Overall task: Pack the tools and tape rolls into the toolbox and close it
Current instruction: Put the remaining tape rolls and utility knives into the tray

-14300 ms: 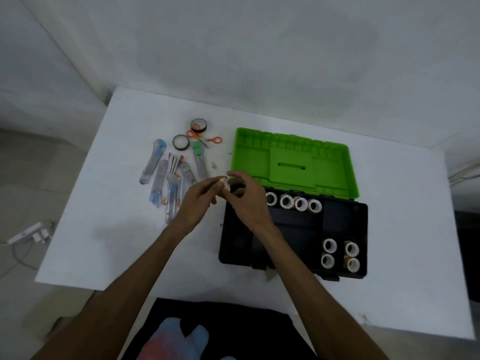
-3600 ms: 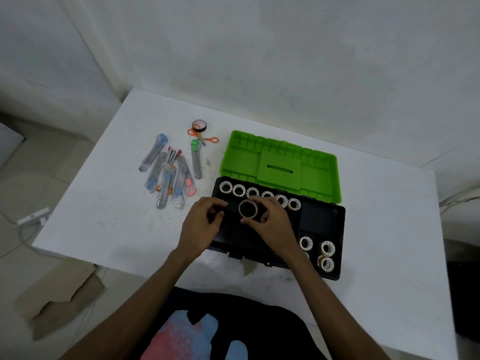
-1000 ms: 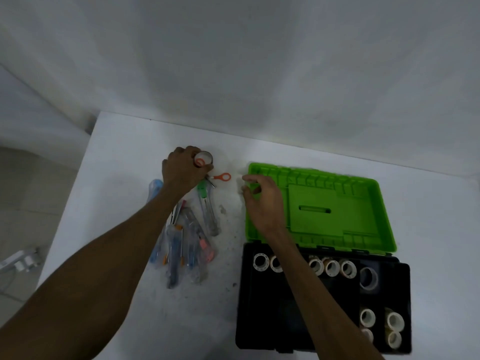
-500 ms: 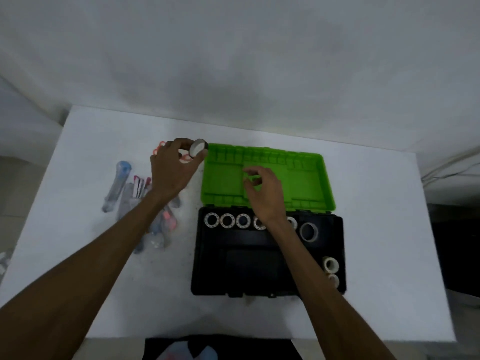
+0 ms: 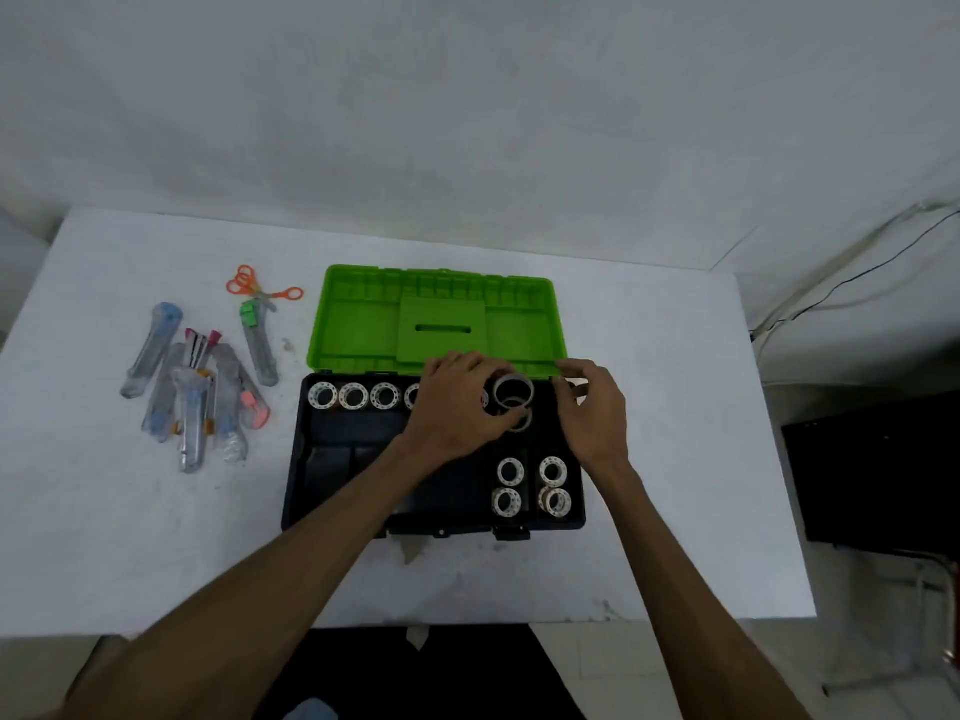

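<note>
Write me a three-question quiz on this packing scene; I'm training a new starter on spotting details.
1. True or false: the toolbox lid is shut.
2. Which hand is setting a dark tape roll into the box: A left hand, B right hand?
3. What orange-handled tool lies on the table left of the green lid?

Key: 1 false, it lies open. 2 A. 3 the scissors.

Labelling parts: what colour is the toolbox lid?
Bright green lid, hinged open behind the black toolbox base; seen in the head view.
</note>
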